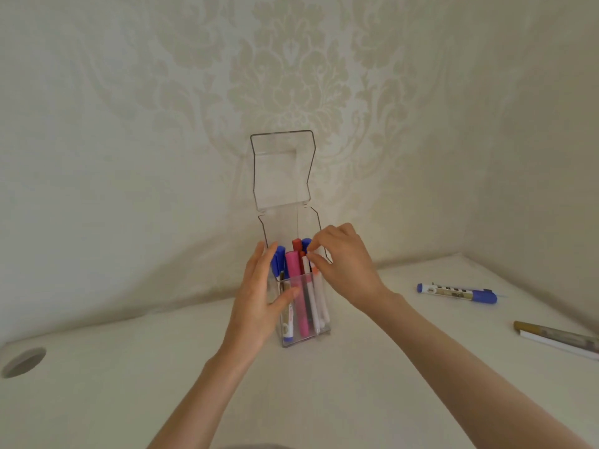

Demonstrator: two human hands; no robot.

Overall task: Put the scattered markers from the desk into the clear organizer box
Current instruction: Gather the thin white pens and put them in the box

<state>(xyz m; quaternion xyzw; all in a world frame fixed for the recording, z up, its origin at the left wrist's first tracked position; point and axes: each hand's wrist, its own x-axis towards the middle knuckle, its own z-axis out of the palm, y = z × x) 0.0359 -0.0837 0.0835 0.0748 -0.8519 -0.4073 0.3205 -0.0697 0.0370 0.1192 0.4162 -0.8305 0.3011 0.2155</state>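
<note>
The clear organizer box [321, 332] stands upright in the middle of the white desk, its hinged lid [282, 170] flipped up and back. Several markers stand inside: blue-capped ones, a pink one [296, 286], red ones and thin white ones. My left hand [259, 303] wraps the box's left side, thumb on its front wall. My right hand [343, 264] is at the box's top right, fingertips pinched on the top of a white marker [306, 264] inside. On the desk to the right lie a blue-capped marker [457, 292], a gold marker [557, 335] and a white pen [557, 346].
The desk [356, 400] meets a patterned cream wall just behind the box. A round cable hole [24, 362] is cut in the desk at the far left. The three loose pens lie near the right edge of the view.
</note>
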